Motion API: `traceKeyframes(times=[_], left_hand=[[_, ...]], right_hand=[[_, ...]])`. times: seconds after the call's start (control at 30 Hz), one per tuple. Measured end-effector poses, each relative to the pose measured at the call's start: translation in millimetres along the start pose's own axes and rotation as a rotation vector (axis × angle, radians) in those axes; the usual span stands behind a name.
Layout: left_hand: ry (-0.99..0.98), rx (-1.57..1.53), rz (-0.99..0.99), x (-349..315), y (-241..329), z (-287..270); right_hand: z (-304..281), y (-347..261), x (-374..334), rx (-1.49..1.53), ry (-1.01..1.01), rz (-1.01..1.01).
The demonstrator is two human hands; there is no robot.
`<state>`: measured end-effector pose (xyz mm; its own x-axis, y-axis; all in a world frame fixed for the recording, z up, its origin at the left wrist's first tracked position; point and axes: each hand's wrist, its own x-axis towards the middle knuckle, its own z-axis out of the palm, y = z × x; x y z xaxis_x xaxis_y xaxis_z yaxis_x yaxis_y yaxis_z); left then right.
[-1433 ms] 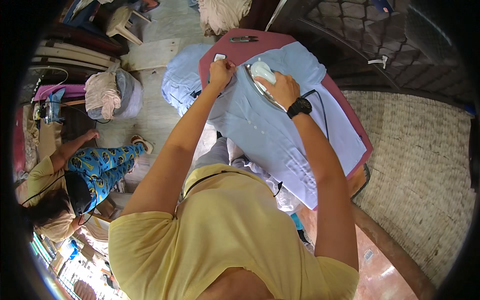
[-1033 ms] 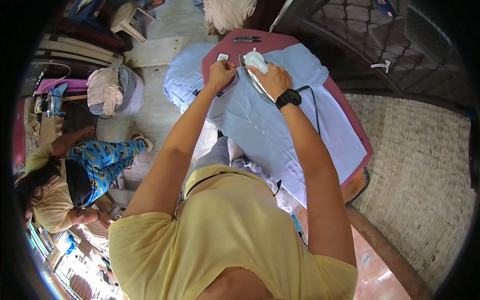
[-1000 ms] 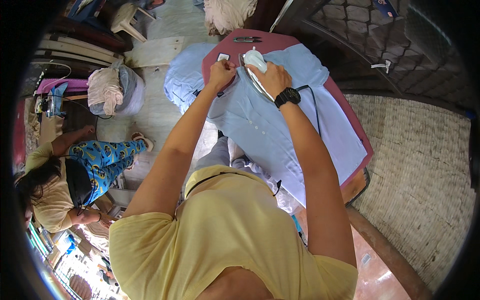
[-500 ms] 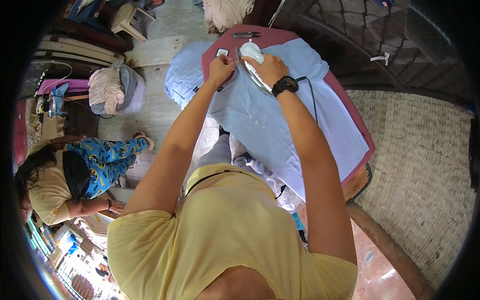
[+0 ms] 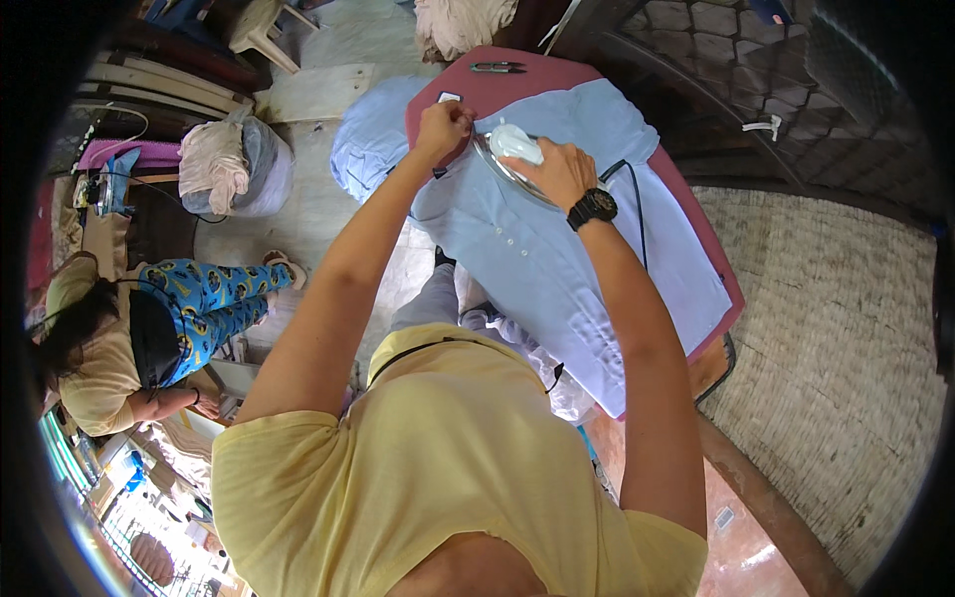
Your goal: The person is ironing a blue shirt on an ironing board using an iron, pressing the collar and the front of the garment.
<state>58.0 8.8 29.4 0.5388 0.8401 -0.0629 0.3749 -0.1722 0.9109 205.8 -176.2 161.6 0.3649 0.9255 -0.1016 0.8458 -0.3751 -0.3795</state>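
Observation:
A light blue shirt lies spread over a maroon-covered ironing board, its buttons showing near the middle. My right hand is closed round the handle of a white clothes iron, whose metal base rests on the far part of the shirt. The black cord curves away from it beside my wrist. At the board's left edge my left hand pinches the shirt's edge, left of the iron; its fingertips are partly hidden. Just beyond that hand lies a small white, dark-edged item.
Thread snips lie at the board's far end. Blue cloth bulges beside the board's left edge. A cloth-topped bundle stands on the floor at left, near another person bending over. A dark lattice gate borders the far right.
The iron and my right hand have shifted to the right and slightly nearer across the shirt. My left hand keeps its place at the shirt's edge. The other person's arm has moved a little.

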Motion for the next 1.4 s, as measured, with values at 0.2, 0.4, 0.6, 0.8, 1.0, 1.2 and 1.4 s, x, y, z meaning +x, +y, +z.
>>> traceKeyframes(times=[0.2, 0.4, 0.6, 0.8, 1.0, 1.2, 1.4], left_hand=[[0.341, 0.05, 0.024, -27, -37, -35], [0.265, 0.283, 0.039, -34, -36, -34], [0.228, 0.318, 0.031, -31, -33, -26], [0.209, 0.185, 0.002, -27, -39, -29], [0.265, 0.298, 0.112, -28, -30, -31], [0.225, 0.005, 0.073, -4, 5, -6], [0.026, 0.181, 0.041, -6, 5, 13]], right_hand=[[6, -5, 26, -0.056, 0.015, -0.106], [9, -9, 31, -0.079, -0.03, -0.103], [-8, 16, 11, -0.063, -0.107, -0.106], [-7, 4, 17, -0.054, -0.086, -0.01], [-2, 2, 14, -0.049, -0.06, -0.022], [4, 2, 18, -0.04, 0.009, -0.028], [-9, 33, -20, -0.013, 0.08, 0.083]])
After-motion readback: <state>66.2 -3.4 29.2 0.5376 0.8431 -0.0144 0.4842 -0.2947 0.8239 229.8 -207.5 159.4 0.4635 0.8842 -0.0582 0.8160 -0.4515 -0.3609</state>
